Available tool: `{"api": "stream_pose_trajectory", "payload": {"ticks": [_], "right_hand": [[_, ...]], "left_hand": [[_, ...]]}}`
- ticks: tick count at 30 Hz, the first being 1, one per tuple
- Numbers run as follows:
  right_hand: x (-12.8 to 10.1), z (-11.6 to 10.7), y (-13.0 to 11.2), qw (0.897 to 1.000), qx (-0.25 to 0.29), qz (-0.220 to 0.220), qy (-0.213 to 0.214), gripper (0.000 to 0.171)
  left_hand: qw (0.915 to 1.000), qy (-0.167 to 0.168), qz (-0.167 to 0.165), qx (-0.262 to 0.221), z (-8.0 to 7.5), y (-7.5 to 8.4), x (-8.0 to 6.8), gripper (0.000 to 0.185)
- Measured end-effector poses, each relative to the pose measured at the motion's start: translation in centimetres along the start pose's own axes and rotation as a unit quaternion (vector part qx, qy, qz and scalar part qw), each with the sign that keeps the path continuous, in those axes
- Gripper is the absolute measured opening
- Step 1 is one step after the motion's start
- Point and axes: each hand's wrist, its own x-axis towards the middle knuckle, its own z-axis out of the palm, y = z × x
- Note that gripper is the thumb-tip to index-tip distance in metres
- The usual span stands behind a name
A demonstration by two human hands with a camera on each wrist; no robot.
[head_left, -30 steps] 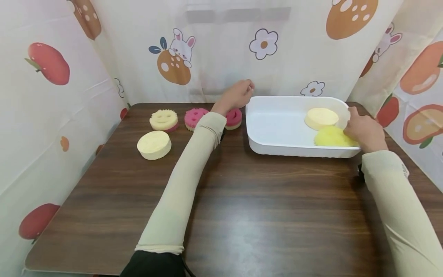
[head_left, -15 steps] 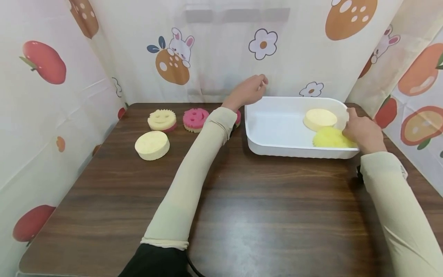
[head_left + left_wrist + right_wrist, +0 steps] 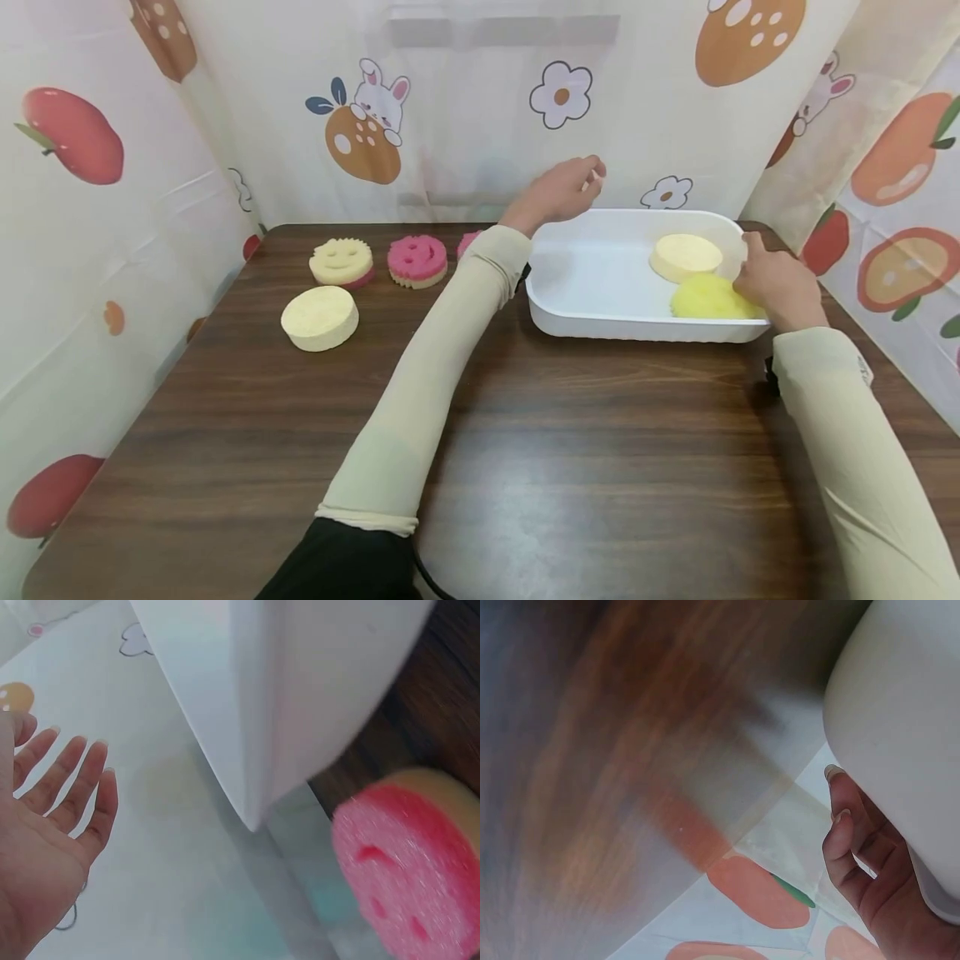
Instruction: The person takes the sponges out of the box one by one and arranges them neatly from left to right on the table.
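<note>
My left hand (image 3: 557,193) hovers above the back left corner of the white tray (image 3: 581,279). Its fingers are loosely spread in the left wrist view, with nothing in them. At the tray's right end my right hand (image 3: 782,285) grips the rim; the right wrist view shows bent fingers (image 3: 845,844) against the outer wall. Inside the tray lie a pale yellow round sponge (image 3: 685,257) and a bright yellow fluffy piece (image 3: 711,297), right beside the right hand. A pink smiley sponge (image 3: 409,870) sits left of the tray, mostly covered by my left sleeve in the head view.
On the brown table (image 3: 525,467), further left, stand a pink smiley sponge (image 3: 417,260), a cream smiley sponge (image 3: 341,262) and a plain pale round sponge (image 3: 320,318). A printed curtain (image 3: 480,100) rises behind the table and along both sides.
My left hand has moved right and slightly up, from the tray's left corner to over its back rim. The right hand stays on the tray. The view has shifted slightly.
</note>
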Motion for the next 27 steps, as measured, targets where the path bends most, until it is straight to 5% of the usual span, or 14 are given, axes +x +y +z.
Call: {"api": "stream_pose_trajectory", "payload": {"ticks": [27], "right_hand": [[0.4, 0.5, 0.2, 1.000, 0.001, 0.002, 0.002, 0.062]], "left_hand": [[0.9994, -0.007, 0.032, 0.014, 1.6, 3.3, 3.0, 0.041]]}}
